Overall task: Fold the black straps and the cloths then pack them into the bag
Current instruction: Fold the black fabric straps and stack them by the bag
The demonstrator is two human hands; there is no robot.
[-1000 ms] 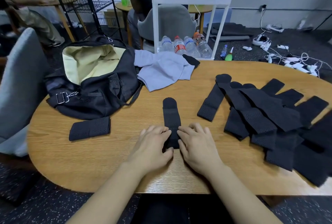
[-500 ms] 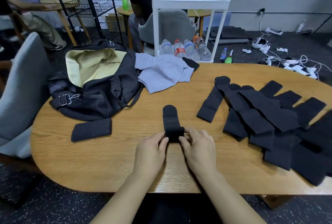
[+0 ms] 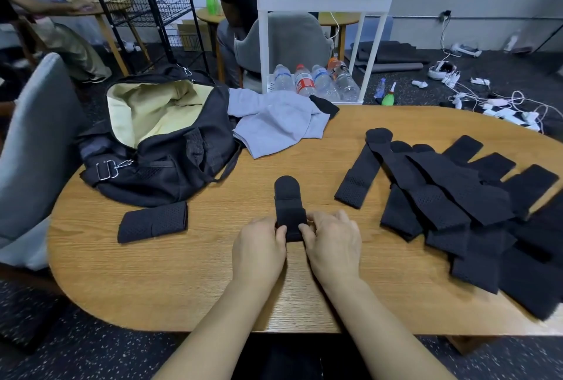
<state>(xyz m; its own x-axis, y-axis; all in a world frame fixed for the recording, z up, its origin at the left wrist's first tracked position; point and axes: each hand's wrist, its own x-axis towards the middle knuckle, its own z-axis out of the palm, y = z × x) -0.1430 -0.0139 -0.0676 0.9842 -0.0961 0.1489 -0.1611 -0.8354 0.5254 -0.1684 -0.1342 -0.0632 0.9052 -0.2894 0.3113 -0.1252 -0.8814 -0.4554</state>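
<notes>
Head view: both hands, left hand (image 3: 259, 250) & right hand (image 3: 333, 244), pinched the black strap (image 3: 289, 212) near the desk (image 3: 182, 288) front edge. Its near end was now rolled further up vs. a sec. before, so folding progressed; bag (image 3: 158, 148) waited at left edge.

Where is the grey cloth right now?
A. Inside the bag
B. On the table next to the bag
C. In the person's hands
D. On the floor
B: the grey cloth lies on the table, just right of the open bag, while both hands hold a black strap.
</notes>
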